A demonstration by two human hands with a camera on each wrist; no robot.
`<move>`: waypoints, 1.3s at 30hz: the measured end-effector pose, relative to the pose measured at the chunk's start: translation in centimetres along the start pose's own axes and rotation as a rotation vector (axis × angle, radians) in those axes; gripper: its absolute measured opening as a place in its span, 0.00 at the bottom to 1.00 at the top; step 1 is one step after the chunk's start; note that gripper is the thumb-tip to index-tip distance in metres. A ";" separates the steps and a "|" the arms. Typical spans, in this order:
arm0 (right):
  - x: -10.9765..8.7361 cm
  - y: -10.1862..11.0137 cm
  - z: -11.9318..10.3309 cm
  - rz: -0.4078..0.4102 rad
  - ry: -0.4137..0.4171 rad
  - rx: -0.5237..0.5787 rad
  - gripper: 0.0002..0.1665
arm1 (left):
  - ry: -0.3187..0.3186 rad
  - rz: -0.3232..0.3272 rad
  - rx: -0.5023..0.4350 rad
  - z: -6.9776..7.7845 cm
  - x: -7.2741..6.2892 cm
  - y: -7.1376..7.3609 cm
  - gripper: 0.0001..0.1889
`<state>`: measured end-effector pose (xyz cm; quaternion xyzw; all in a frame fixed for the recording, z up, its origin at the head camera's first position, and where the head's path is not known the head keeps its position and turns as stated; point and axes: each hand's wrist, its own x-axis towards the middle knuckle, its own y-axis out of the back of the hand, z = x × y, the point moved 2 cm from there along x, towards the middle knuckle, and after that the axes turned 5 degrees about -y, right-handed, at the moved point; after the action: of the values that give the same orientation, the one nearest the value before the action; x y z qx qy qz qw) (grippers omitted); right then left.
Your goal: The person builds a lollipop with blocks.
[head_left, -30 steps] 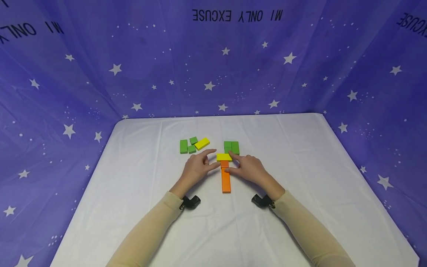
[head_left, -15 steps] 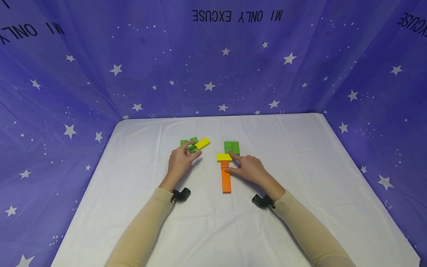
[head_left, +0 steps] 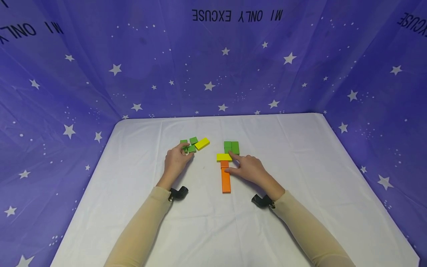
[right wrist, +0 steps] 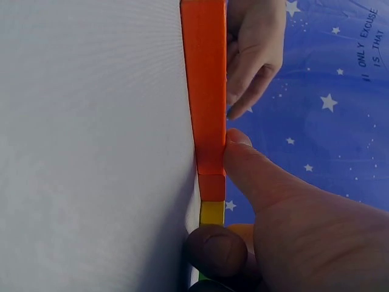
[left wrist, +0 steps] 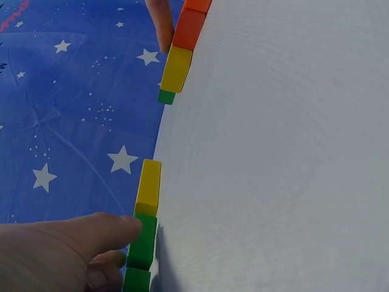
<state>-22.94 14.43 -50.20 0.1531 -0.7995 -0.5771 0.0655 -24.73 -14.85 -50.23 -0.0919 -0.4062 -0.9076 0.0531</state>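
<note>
In the head view my left hand (head_left: 175, 161) is over the loose blocks at left, forefinger and thumb spread about a small green block (head_left: 191, 149). A green oblong block (head_left: 184, 141) is partly hidden behind its fingers. In the left wrist view one fingertip meets a green block (left wrist: 143, 243). My right hand (head_left: 250, 167) rests against a row of blocks, its thumb at the long orange block (head_left: 226, 181) and its forefinger at the end of a yellow block (head_left: 222, 158). A short orange block (head_left: 225, 164) lies between those two.
Green blocks (head_left: 235, 146) stand together just beyond the yellow one. Another small green block (head_left: 194, 140) and a tilted yellow block (head_left: 202, 144) lie close to my left hand. A white cloth (head_left: 283, 230) covers the table; a blue starry curtain (head_left: 207, 66) hangs behind.
My left hand has moved left and away from the row of orange and yellow blocks, over to the loose green ones. My right hand has stayed in place.
</note>
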 end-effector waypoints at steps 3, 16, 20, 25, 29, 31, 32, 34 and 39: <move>0.0 0.0 0.0 -0.001 0.000 -0.004 0.52 | 0.000 -0.002 0.002 0.0 -0.1 0.0 0.22; -0.1 0.0 -0.1 -0.013 -0.007 0.007 0.52 | 0.047 0.006 -0.030 0.0 -0.4 0.1 0.18; -0.2 0.0 -0.2 -0.018 -0.009 0.009 0.52 | 0.049 0.004 -0.045 0.1 -0.4 0.1 0.18; -0.1 0.0 -0.1 -0.018 -0.013 0.010 0.52 | 0.050 0.002 -0.077 0.4 -0.2 0.2 0.19; 0.0 0.0 -0.1 -0.021 -0.018 0.012 0.52 | 0.061 -0.016 -0.080 0.7 -0.2 0.3 0.19; 0.0 0.0 -0.1 -0.024 -0.020 0.012 0.52 | 0.068 -0.024 -0.085 0.8 -0.2 0.3 0.19; 0.0 0.0 -0.1 -0.025 -0.021 0.012 0.52 | 0.072 -0.024 -0.091 0.9 -0.2 0.3 0.19; 0.0 0.0 -0.1 -0.028 -0.022 0.013 0.52 | 0.073 -0.023 -0.103 1.0 -0.2 0.3 0.19; 0.0 0.1 -0.1 -0.035 -0.021 0.017 0.52 | 0.063 -0.008 -0.128 1.2 -0.3 0.4 0.20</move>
<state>-22.90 14.33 -50.10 0.1615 -0.8022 -0.5730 0.0458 -24.27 -14.18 -49.25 -0.0650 -0.3458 -0.9344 0.0564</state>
